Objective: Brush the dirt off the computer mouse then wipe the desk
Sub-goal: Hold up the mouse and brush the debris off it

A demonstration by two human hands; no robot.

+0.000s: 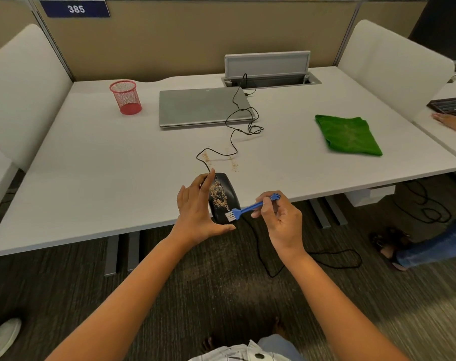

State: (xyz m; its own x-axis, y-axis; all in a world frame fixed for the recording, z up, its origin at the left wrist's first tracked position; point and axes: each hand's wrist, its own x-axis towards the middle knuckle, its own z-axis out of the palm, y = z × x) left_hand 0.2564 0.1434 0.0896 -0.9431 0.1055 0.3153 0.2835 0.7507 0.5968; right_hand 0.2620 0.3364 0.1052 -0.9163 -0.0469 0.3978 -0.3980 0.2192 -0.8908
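A black wired computer mouse (225, 190) with tan dirt specks on its back is held at the desk's front edge. My left hand (195, 209) grips it from the left side and underneath. My right hand (280, 217) pinches a small blue brush (250, 207), whose white bristles touch the mouse's near end. More tan dirt (232, 164) lies scattered on the white desk (104, 178) just behind the mouse. A folded green cloth (348, 135) lies at the right of the desk.
A closed grey laptop (195, 108) lies at the back centre, with the mouse cable (241, 121) looped across it. A red mesh pen cup (125, 97) stands back left. Another person's hand (449, 121) and legs (430, 246) are at the right.
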